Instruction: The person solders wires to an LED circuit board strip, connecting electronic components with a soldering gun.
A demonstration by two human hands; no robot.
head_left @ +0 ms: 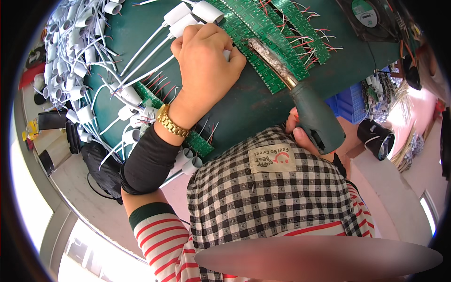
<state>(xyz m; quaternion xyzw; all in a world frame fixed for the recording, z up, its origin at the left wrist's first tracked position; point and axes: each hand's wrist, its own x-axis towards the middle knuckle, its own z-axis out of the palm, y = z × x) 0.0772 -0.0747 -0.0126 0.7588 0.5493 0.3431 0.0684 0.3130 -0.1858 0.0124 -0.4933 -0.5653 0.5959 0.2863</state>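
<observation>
My left hand (209, 63) is closed, knuckles up, over the green circuit boards' near edge. A white cable runs under it, and a bit of a white plastic housing (227, 55) shows by its fingers. The fingertips themselves are hidden. My right hand (305, 136) is wrapped round the dark handle of a soldering iron (319, 115). Its worn metal barrel slants up to the left, with the tip at the panel of green circuit boards (268, 77), just right of my left hand. White cables with tube-shaped housings (206, 11) lie beyond my left hand.
A large heap of white cables with housings (70, 56) covers the left of the green table. A green board strip with wires (199, 143) lies under my left forearm. More wired boards (305, 37) lie at the back, beside a black fan (366, 16). A blue crate (347, 103) stands right.
</observation>
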